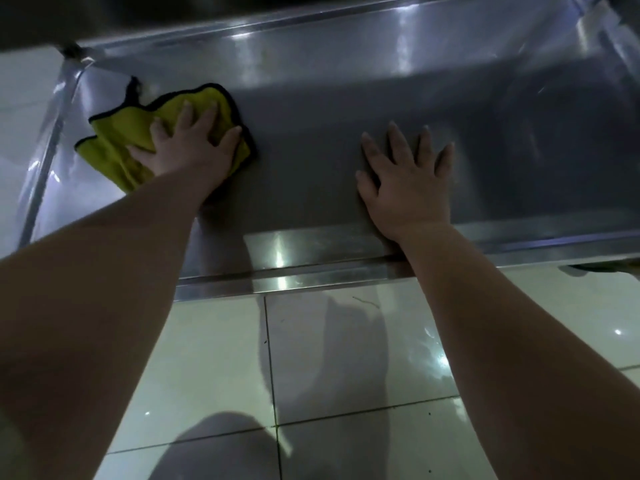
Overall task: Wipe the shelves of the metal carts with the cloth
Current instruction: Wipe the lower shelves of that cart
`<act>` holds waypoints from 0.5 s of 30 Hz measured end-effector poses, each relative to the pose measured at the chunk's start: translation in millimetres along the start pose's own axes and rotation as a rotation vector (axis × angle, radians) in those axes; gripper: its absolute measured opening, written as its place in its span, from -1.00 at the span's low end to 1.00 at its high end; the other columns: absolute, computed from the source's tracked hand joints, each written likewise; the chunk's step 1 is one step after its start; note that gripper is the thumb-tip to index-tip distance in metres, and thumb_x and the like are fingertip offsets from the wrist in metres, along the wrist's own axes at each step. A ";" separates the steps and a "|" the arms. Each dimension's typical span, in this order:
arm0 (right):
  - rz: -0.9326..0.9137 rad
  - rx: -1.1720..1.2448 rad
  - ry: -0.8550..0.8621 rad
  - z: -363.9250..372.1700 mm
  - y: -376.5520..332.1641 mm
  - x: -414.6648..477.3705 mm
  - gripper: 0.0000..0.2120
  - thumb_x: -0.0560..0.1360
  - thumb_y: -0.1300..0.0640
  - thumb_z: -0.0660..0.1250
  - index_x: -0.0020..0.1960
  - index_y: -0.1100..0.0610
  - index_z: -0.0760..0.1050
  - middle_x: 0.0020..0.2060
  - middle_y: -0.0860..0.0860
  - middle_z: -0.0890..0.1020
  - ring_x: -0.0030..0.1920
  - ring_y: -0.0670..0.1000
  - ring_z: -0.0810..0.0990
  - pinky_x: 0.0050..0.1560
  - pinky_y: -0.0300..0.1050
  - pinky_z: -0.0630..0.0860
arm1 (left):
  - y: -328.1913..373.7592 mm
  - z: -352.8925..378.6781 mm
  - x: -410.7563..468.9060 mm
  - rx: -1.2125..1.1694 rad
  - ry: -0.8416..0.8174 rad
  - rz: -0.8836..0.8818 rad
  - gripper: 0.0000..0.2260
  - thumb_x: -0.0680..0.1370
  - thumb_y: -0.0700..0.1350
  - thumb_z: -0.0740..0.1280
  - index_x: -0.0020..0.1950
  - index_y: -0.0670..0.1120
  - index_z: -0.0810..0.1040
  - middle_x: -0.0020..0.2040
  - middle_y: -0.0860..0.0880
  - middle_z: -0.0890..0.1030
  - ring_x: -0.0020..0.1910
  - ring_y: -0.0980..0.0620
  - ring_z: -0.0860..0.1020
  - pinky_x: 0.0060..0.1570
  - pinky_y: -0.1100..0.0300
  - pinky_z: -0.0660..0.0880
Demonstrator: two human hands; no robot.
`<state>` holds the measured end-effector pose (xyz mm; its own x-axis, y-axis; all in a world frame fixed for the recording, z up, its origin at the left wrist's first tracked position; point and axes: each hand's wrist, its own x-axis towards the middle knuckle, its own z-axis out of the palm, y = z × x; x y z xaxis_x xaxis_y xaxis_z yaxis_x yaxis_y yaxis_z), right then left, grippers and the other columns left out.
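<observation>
A low steel cart shelf (311, 188) with a raised rim fills the upper half of the head view. On its left part lies a yellow cloth (117, 133) with a black hem. My left hand (188, 143) presses flat on the cloth with spread, straight fingers. My right hand (405, 178) lies flat on the bare shelf near the middle, fingers spread and holding nothing. Both forearms reach in over the shelf's front rim.
The underside of another shelf (173, 15) hangs dark above, close to the far rim. A steel corner post (45, 161) runs down the cart's left side. Glossy pale floor tiles (346, 358) lie in front of the cart.
</observation>
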<state>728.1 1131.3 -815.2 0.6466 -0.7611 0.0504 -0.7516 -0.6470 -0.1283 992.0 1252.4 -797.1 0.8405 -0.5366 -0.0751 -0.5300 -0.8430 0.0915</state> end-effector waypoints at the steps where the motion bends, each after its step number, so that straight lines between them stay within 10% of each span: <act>1: -0.004 -0.006 -0.015 0.4 0.1 0.3 -0.45 0.58 -0.26 -0.04 0.55 -0.19 0.08 0.58 0.05 0.08 0.53 0.33 -0.07 0.44 0.41 -0.18 | 15.2 3.0 -4.2 0.003 0.005 0.019 -0.37 0.43 0.49 -0.10 0.48 0.38 0.12 0.58 0.18 0.08 0.55 -0.17 -0.01 0.31 -0.49 -0.15; 10: 0.008 0.029 -0.032 -2.2 6.3 1.7 -0.24 0.40 -0.36 -0.04 0.55 -0.07 0.14 0.57 0.01 0.12 0.54 0.29 -0.04 0.46 0.37 -0.14 | 127.2 23.0 -62.1 0.088 -0.017 0.582 -0.50 0.52 0.39 -0.15 0.47 0.44 -0.01 0.58 0.20 0.01 0.56 -0.13 -0.03 0.31 -0.48 -0.14; 15: -0.001 0.040 -0.049 -5.3 6.9 0.9 -0.26 0.44 -0.43 0.02 0.55 -0.15 0.10 0.57 -0.03 0.09 0.55 0.25 -0.06 0.47 0.34 -0.14 | 20.4 5.9 -29.5 0.060 -0.012 0.382 -0.39 0.43 0.51 -0.12 0.47 0.41 0.05 0.57 0.23 0.05 0.56 -0.04 0.00 0.33 -0.48 -0.13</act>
<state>722.8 1125.9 -810.8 0.6535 -0.7569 0.0017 -0.7460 -0.6445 -0.1674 955.7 1250.9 -798.9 0.5799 -0.8125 -0.0587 -0.8107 -0.5827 0.0571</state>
